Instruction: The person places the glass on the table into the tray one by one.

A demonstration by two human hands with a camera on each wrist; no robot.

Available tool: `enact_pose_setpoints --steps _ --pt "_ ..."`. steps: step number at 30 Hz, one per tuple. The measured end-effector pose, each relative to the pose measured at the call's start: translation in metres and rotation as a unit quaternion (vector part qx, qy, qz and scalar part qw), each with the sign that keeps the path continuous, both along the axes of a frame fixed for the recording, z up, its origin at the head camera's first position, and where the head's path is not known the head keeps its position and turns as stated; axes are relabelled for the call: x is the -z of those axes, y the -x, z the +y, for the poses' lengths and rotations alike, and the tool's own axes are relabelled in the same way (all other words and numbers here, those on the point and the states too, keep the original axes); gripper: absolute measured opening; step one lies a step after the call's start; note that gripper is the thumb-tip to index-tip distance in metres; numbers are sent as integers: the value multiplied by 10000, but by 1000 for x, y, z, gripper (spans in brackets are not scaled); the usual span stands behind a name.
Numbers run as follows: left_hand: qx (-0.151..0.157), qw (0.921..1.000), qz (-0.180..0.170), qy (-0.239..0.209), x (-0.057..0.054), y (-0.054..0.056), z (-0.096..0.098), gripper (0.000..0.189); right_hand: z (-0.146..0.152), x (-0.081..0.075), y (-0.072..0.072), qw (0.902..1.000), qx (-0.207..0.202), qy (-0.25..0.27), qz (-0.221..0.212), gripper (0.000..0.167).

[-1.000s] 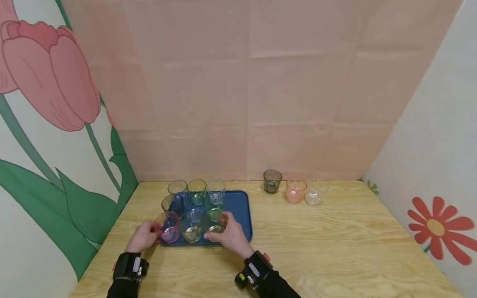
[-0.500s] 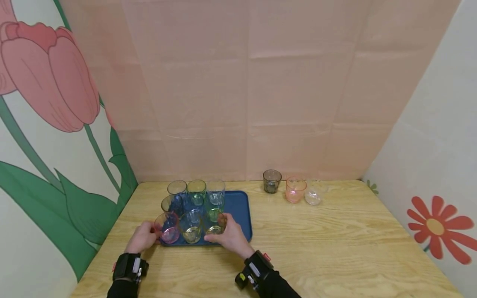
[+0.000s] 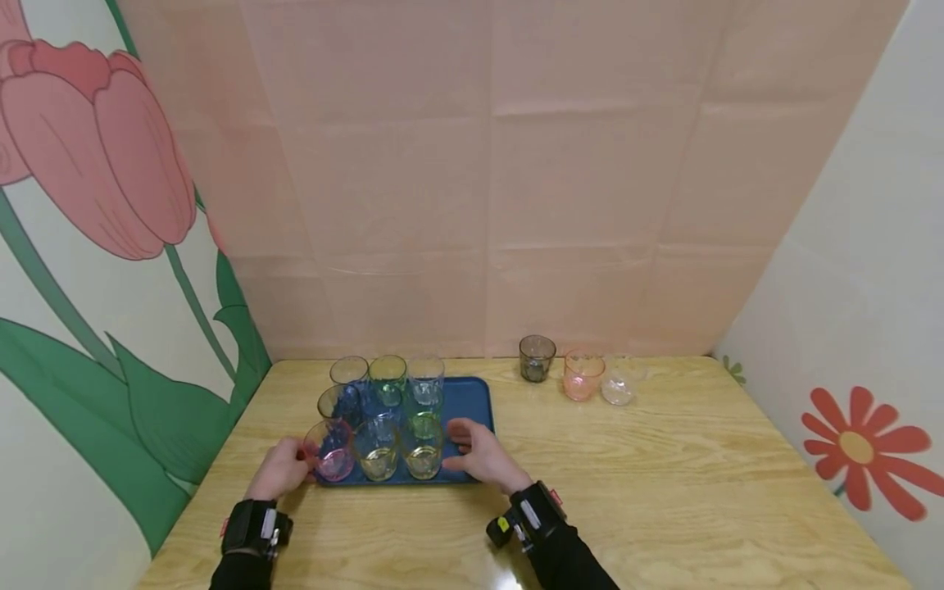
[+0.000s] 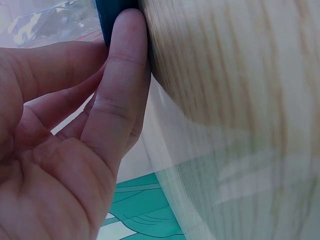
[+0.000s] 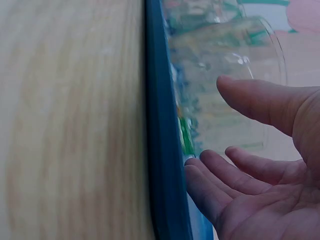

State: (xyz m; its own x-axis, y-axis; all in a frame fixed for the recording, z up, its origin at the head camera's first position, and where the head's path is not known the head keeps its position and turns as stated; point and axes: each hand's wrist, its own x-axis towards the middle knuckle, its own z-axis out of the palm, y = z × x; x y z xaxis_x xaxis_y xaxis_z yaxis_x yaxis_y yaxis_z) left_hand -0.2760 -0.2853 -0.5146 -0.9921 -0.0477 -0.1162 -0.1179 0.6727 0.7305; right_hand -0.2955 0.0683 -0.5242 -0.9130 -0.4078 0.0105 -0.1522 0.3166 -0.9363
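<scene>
A blue tray point(image 3: 470, 401) carries several glasses in rows. My left hand point(image 3: 278, 469) pinches the tray's front left corner between thumb and fingers, seen close up at the tray edge point(image 4: 107, 17) in the left wrist view. Beside that hand is a pink-tinted glass point(image 3: 335, 463). A yellowish glass point(image 3: 379, 463) stands in the middle of the front row, and another yellowish glass point(image 3: 424, 461) at its right end. Just right of that last glass, my right hand point(image 3: 487, 459) is over the tray with thumb and fingers spread, holding nothing.
At the back right of the wooden table point(image 3: 627, 492) stand a dark grey glass point(image 3: 536, 360), an orange-pink glass point(image 3: 583, 378) and a clear glass point(image 3: 618, 385). A pink-covered wall point(image 3: 487, 205) rises behind the table's far edge.
My right hand has let go of the front right yellowish glass and moved to the right of it. The glass stays on the tray. The left hand has held still at the corner.
</scene>
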Motion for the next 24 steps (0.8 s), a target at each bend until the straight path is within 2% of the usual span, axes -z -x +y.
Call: enact_pose_setpoints --steps 5,12,16,20,24 --pt "-32 10000 -47 -2 -1 0 0 11 9 0 8 9988 423 239 -11 63" --pt "-44 10000 -48 -7 -2 -1 2 11 25 5 20 9915 1237 262 313 56" --pt "-51 10000 -51 -11 -2 -2 2 11 35 1 32 9825 1744 268 590 53" --pt "-43 10000 -13 -1 -1 -2 1 10 44 -6 44 9693 2219 237 1033 52" --pt "-32 10000 22 -21 -1 -2 1 9 50 -13 55 9588 2490 127 1361 52"
